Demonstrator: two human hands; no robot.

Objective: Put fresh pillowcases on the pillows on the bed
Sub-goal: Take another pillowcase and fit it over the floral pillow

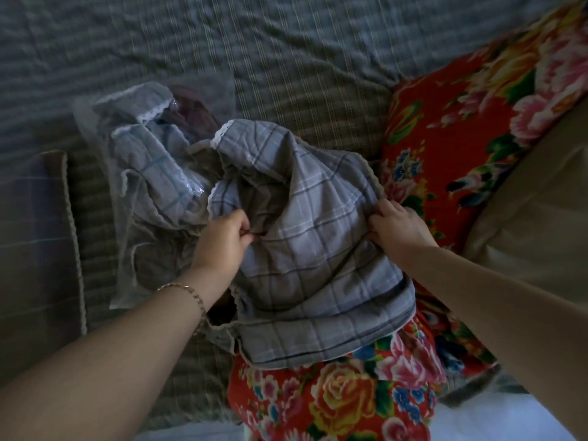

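Left hand (222, 243) is pinching a fold near the middle of the grey checked pillowcase (318, 265), fingers curled tight on the cloth. Right hand (396, 229) is gripping the same pillowcase at its right edge. The pillowcase is lying bunched between both hands, over the red floral bedding (429, 148), just beside a clear plastic bag (127, 243).

Judged step: unfolding the case and hunting for its opening. Next move probably calls for spreading the open hem, then bringing it to the tan pillow (534, 218) at right.
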